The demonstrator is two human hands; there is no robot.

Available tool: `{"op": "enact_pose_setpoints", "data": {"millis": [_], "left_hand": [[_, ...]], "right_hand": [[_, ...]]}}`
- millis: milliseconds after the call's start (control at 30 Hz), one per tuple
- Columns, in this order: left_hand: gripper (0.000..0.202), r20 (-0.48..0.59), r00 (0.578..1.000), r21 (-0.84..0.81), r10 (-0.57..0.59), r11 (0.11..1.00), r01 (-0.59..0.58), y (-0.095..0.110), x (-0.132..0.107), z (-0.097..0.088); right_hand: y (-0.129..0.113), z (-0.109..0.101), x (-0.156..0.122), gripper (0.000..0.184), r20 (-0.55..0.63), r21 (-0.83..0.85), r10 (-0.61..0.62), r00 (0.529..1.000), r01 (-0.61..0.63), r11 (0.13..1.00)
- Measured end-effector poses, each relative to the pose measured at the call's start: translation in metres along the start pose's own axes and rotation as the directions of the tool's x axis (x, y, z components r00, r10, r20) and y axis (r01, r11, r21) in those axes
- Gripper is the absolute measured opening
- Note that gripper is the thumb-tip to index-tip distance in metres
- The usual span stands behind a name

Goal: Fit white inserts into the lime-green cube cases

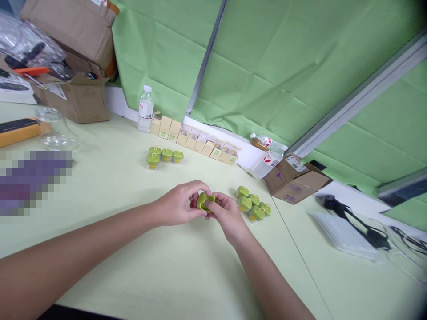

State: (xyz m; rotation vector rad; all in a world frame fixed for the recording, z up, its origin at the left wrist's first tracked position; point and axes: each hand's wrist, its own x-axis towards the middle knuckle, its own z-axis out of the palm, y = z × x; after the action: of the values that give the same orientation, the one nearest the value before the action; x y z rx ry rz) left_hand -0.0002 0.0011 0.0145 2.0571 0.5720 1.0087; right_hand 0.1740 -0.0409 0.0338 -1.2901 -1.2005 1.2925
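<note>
My left hand and my right hand meet over the middle of the table, both closed on one small green lid. Its hollow side faces me, and my right thumb presses into it. A bit of red shows by my left fingertips; I cannot make out what it is. Behind my fingers is a clear rounded edge, mostly hidden. Right of my right hand stands a group of small clear containers with green lids and loops on top. A similar group of green-lidded containers stands farther back on the left.
Small cream cardboard boxes line the back, beside an upright water bottle. At right are plastic bottles, a brown carton, a clear plastic pack and cables. A glass jar and an open carton stand left.
</note>
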Motion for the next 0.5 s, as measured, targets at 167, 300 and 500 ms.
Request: {"op": "enact_pose_setpoints", "data": {"millis": [167, 300, 500], "left_hand": [[0.035, 0.001, 1.0, 0.038, 0.031, 0.999, -0.031, 0.0016, 0.0001, -0.0008], [0.038, -0.01, 1.0, 0.07, -0.006, 0.998, 0.007, 0.0007, 0.0018, -0.0027], [0.037, -0.006, 1.0, 0.072, 0.014, 0.997, -0.014, 0.0004, 0.0011, -0.0008]], "right_hand": [[0.0021, 0.0008, 0.0006, 0.013, -0.021, 0.013, -0.011, 1.0, 0.012, 1.0], [0.0023, -0.0001, 0.0017, 0.019, -0.005, 0.017, -0.01, 1.0, 0.01, 1.0], [0.0032, 0.0012, 0.0015, 0.017, -0.032, 0.002, -0.02, 0.999, 0.02, 1.0]]}}
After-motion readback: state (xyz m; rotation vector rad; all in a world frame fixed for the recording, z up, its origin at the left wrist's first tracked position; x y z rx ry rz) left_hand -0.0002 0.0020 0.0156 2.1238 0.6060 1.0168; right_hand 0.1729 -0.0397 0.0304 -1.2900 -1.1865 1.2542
